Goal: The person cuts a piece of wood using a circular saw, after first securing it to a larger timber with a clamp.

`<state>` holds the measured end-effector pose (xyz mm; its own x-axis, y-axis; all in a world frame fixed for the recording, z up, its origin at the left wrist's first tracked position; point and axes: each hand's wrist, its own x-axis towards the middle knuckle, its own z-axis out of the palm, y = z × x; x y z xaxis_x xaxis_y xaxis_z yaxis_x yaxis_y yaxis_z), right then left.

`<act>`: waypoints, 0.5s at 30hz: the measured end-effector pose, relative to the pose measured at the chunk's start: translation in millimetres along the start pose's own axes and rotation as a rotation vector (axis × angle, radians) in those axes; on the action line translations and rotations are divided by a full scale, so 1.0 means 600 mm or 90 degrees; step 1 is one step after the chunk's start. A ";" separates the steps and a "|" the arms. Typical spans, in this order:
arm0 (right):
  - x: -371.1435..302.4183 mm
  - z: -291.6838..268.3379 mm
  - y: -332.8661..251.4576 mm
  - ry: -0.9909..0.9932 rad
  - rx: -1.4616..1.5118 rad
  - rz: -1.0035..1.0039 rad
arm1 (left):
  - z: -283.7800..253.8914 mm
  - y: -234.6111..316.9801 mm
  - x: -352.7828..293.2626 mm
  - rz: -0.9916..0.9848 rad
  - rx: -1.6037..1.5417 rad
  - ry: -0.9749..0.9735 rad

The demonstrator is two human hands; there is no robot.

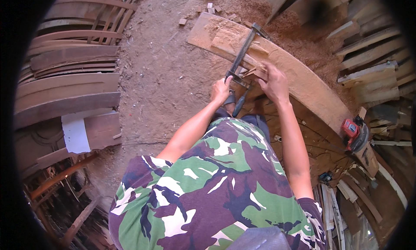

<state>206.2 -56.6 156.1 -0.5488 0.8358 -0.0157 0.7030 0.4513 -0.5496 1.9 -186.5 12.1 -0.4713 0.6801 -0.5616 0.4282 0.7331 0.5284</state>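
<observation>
Left hand (221,89) of mine, near the middle of the frame, is closed round the lower end of a clamp (239,57), where its sliding arm meets the bar. The clamp's handle (240,103) slants down from there toward my feet, and neither hand is on it. The bar runs up and to the right, with the head over the far edge of a long board (310,85). That board reaches from the upper middle of the frame to the right; a shorter plank (226,43) lies on its left part, by the bar. Just right of the bar my right hand (276,84) is narrow, fingers and thumb pinching a small block (258,73) at the board's near edge.

I judge the step in hand to be seating the clamp and block together; I cannot tell whether the clamp bears tightly. The next move calls for keeping the bar steady with my left hand and the block square with my right, since either could slip before the screw is turned.

Farther right, sawdust (305,50) lies behind the board, and a red power tool (351,129) sits at its right end.
</observation>
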 end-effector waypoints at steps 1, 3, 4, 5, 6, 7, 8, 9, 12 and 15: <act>-0.014 0.002 -0.002 0.073 0.016 0.017 | -0.003 0.000 0.001 -0.001 -0.002 -0.009; -0.058 0.011 -0.006 0.220 0.047 0.050 | -0.023 0.016 -0.016 -0.030 -0.058 -0.057; -0.092 0.034 -0.002 0.273 0.157 0.124 | -0.035 0.026 -0.023 -0.044 -0.087 -0.079; -0.121 0.067 0.002 0.319 0.210 0.209 | -0.028 0.012 -0.014 -0.019 -0.075 -0.057; -0.146 0.106 0.012 0.318 0.289 0.301 | -0.008 -0.014 0.003 0.006 -0.060 -0.041; -0.171 0.152 0.014 0.269 0.378 0.419 | 0.008 -0.031 0.016 0.033 -0.040 -0.027; -0.195 0.196 0.009 0.217 0.436 0.474 | 0.014 -0.036 0.020 0.031 -0.052 -0.014; -0.228 0.291 0.042 0.186 0.371 0.490 | 0.021 -0.029 0.022 0.038 -0.055 -0.011; -0.226 0.375 -0.025 0.089 0.367 0.595 | 0.019 -0.035 0.021 0.058 -0.064 0.004; -0.234 0.450 -0.025 0.177 0.515 0.653 | 0.011 -0.037 0.021 0.039 -0.107 -0.023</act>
<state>150.4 -265.2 -59.0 0.2411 0.7619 -0.6011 0.2227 -0.6463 -0.7298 -8.3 -194.5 -11.0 -0.4182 0.7258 -0.5462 0.3191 0.6804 0.6598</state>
